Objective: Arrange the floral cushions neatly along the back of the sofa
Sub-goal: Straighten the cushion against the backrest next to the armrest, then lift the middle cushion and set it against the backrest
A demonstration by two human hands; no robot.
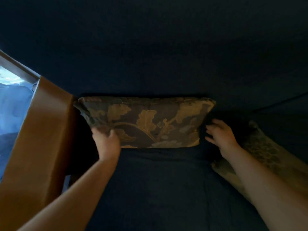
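A dark floral cushion [150, 120] with gold leaf patterns stands upright against the back of the dark blue sofa [150, 55], at its left end. My left hand [106, 140] grips the cushion's lower left corner. My right hand [220, 134] hovers just beside the cushion's right edge, fingers apart, holding nothing. A second floral cushion [266, 152] lies flat on the seat at the right, partly hidden under my right forearm.
A brown sofa armrest [43, 139] runs along the left side, touching the cushion's left edge. Beyond it a bright window or glass pane [11, 100] shows. The dark seat [158, 189] stretches in front of the cushion.
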